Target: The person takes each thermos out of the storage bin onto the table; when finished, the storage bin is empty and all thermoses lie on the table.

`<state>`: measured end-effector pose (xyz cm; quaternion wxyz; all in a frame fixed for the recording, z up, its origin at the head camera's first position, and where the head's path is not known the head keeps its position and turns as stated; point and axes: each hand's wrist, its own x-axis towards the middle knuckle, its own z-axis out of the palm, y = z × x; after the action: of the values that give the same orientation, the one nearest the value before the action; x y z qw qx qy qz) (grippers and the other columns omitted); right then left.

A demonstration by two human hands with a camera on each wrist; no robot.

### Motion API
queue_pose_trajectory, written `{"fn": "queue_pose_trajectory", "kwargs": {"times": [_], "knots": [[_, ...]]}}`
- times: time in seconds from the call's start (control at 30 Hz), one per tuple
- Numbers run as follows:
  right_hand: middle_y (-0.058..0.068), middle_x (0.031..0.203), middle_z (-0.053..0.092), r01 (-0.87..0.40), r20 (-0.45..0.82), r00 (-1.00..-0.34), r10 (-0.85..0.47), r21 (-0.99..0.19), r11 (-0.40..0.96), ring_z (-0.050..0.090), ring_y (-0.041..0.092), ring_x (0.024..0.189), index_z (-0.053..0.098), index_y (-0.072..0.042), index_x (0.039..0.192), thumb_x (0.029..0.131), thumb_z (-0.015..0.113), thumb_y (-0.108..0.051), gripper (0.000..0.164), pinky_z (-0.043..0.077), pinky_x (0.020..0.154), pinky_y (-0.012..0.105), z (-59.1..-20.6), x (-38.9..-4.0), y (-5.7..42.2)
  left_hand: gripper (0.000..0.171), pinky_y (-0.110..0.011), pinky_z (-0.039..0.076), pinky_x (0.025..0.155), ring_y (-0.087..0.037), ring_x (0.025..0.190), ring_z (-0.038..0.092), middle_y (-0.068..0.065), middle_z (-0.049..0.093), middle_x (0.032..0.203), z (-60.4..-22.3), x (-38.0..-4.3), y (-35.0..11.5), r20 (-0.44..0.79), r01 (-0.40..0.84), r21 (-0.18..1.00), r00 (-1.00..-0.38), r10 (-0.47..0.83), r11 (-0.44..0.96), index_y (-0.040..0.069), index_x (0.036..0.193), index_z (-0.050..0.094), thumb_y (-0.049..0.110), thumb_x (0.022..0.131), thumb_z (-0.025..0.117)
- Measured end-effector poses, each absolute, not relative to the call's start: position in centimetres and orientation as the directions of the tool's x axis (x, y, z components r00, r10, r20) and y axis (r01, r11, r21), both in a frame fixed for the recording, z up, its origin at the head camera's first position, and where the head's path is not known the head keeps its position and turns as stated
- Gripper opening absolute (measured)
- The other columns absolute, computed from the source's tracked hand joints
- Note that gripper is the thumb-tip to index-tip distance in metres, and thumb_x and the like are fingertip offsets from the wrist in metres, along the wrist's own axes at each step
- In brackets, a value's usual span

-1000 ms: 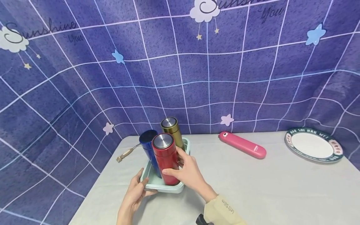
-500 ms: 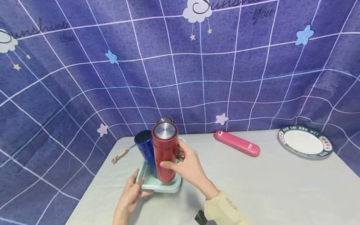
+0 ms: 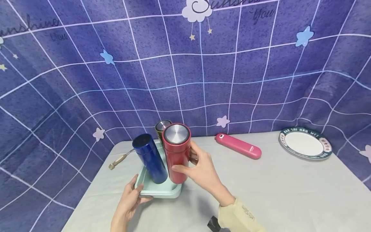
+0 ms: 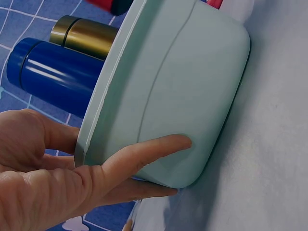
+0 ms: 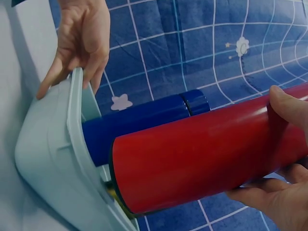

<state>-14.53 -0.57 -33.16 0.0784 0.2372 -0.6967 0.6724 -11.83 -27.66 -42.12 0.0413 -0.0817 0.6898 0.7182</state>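
My right hand (image 3: 203, 167) grips a red thermos flask (image 3: 177, 164) with a silver-topped lid. The flask's base shows raised over the rim in the right wrist view. My left hand (image 3: 128, 198) holds the near left corner of a pale green plastic basin (image 4: 192, 86), its thumb and fingers on either side of the rim. A blue thermos flask (image 3: 150, 159) stands tilted to the left inside the basin. Behind it is a gold thermos flask (image 4: 91, 38), partly hidden by the red one in the head view.
On the white-covered table, a thin tool with a wooden handle (image 3: 118, 160) lies left of the basin. A pink oblong case (image 3: 239, 146) and a white plate with a green patterned rim (image 3: 305, 143) lie to the right. A blue gridded curtain (image 3: 203, 74) hangs behind.
My right hand has lifted the red thermos flask up out of the basin and slightly rightward. The left hand keeps its hold on the basin. The head view has turned a little right.
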Motion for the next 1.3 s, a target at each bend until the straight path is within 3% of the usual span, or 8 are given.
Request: {"fn": "queue_pose_trajectory", "kwargs": {"times": [0.47, 1.03, 1.3], "knots": [[0.003, 0.110, 0.072, -0.431, 0.417, -0.892, -0.172, -0.901, 0.048, 0.068, 0.015, 0.103, 0.057, -0.020, 0.134, 0.071, 0.088, -0.014, 0.070, 0.056, 0.094, 0.032, -34.3, -15.0, 2.7, 0.064, -0.060, 0.049, 0.092, -0.053, 0.135, 0.023, -0.038, -0.015, 0.153, -41.9, -11.9, -27.9, -0.214, -0.213, 0.977, -0.975, -0.052, -0.025, -0.006, 0.148, -0.021, -0.002, 0.101, 0.022], [0.007, 0.117, 0.070, -0.362, 0.361, -0.932, -0.036, -0.919, 0.157, 0.067, 0.020, 0.107, 0.053, -0.018, 0.140, 0.069, 0.089, -0.011, 0.080, 0.055, 0.096, 0.038, -36.9, -15.4, 7.5, 0.064, -0.065, 0.044, 0.095, -0.053, 0.137, 0.020, -0.038, -0.015, 0.153, -42.2, -12.1, -27.8, -0.227, -0.227, 0.973, -0.974, -0.023, -0.037, -0.005, 0.147, -0.024, -0.002, 0.102, 0.021], [0.010, 0.113, 0.071, -0.321, 0.334, -0.942, 0.030, -0.925, 0.204, 0.068, 0.022, 0.104, 0.058, -0.014, 0.133, 0.070, 0.088, -0.011, 0.070, 0.054, 0.097, 0.041, -37.3, -15.6, 10.0, 0.065, -0.064, 0.043, 0.096, -0.053, 0.137, 0.020, -0.036, -0.018, 0.153, -42.3, -12.1, -27.8, -0.220, -0.219, 0.975, -0.975, -0.017, -0.043, -0.004, 0.147, -0.025, -0.002, 0.100, 0.020]]}}
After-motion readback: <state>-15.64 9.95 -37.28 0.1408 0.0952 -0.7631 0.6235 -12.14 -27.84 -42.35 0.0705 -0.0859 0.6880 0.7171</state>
